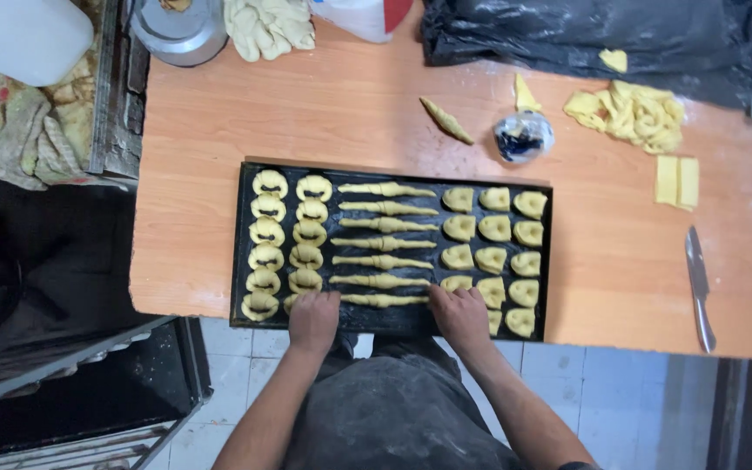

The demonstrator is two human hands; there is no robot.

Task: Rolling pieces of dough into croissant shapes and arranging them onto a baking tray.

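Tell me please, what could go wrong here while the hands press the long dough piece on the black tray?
1. The baking tray sticks out past the near table edge, so pressure from the left hand and right hand might tip it.
2. The twisted dough stick lies close to its neighbours; the hands could squash the ring-shaped pieces.
3. The knife rests near the table edge and might get knocked off.

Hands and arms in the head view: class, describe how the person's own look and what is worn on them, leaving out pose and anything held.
Both the left hand and the right hand are bare: no gloves, and no rings or watch can be made out. The forearms are uncovered, with no sleeves showing up to the frame's lower edge. Between the arms hangs a dark grey apron dusted with pale flour.
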